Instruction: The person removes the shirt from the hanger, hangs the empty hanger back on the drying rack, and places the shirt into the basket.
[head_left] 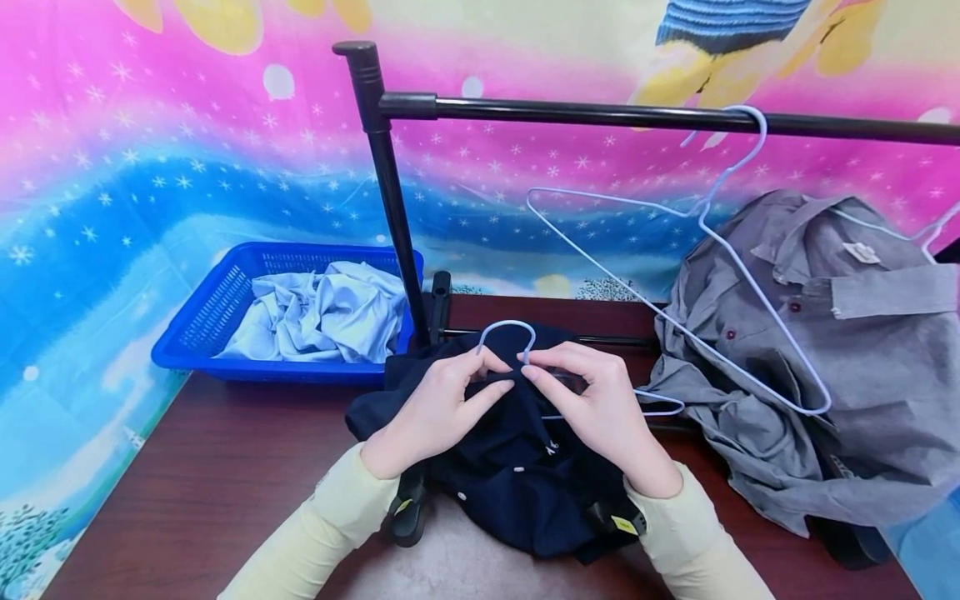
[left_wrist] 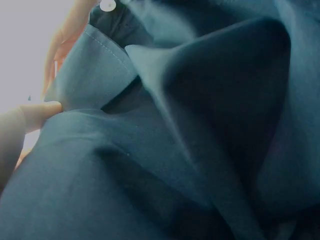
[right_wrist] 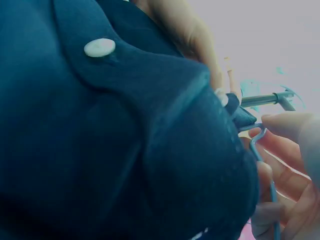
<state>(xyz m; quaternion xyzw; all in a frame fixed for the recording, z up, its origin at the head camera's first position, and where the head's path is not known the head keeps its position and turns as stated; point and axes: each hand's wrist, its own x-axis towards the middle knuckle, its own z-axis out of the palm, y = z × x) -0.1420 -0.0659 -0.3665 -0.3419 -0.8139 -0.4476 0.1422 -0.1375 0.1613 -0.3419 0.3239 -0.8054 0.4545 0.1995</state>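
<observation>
A navy shirt (head_left: pixel 517 500) with white buttons lies bunched in front of me, a light blue wire hanger (head_left: pixel 512 323) inside its neck with the hook sticking up. My left hand (head_left: pixel 442 400) pinches the shirt's collar beside the hook; in the left wrist view the thumb (left_wrist: pixel 51 107) presses on the collar cloth. My right hand (head_left: pixel 592 396) pinches the hanger's neck just below the hook, and the right wrist view shows its fingers around the bent wire (right_wrist: pixel 256 142). One end of this hanger shows past my right hand; the rest is hidden by cloth.
A black clothes rack (head_left: pixel 585 112) spans the back, with a bare blue hanger (head_left: pixel 738 179) on its bar. To the right hangs a grey shirt (head_left: pixel 780 317). A blue basket (head_left: pixel 202 333) holding crumpled light blue cloth (head_left: pixel 330 308) stands at left on the dark wooden table (head_left: pixel 195 467).
</observation>
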